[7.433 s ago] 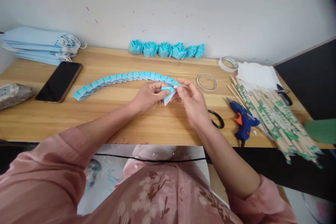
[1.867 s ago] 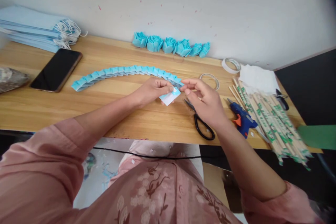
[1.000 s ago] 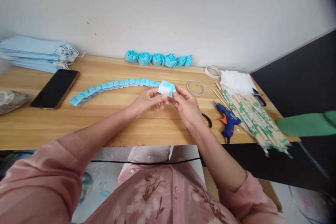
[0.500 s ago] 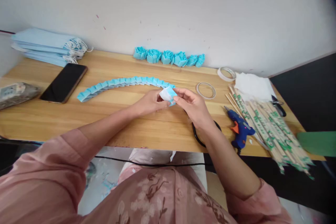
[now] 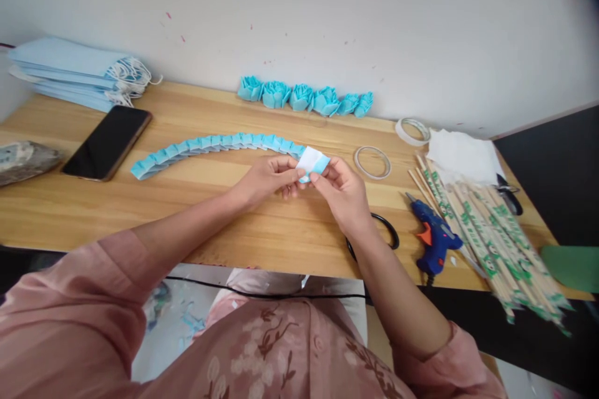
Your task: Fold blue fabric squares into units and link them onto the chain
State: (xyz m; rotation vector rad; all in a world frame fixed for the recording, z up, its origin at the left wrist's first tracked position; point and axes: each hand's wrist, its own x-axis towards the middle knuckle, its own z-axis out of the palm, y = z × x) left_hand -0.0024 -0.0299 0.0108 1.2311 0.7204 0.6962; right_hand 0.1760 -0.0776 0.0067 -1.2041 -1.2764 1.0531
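Both hands pinch a small folded piece of blue and white mask fabric (image 5: 312,162) between thumbs and fingers, above the table. My left hand (image 5: 271,179) grips its left side and lower edge. My right hand (image 5: 342,192) has hold of the right side, thumb on the lower edge. Just behind the hands, an arched row of folded blue pieces (image 5: 210,144) lies on the wood, its right end partly covered by the held piece. Under my right wrist, black scissor handles (image 5: 387,230) show; the blades are hidden.
Blue fabric roses (image 5: 301,97) line the wall. Stacked masks (image 5: 70,72), a phone (image 5: 107,142) and a packet (image 5: 28,162) lie left. Tape rolls (image 5: 373,148), a blue glue gun (image 5: 435,240), wrapped chopsticks (image 5: 496,237) and white sheets (image 5: 463,156) lie right on the wooden table (image 5: 196,234).
The held piece has been turned and now lies flatter, showing a wider white face. Fingers of both hands have shifted along its edges. The view has swung slightly.
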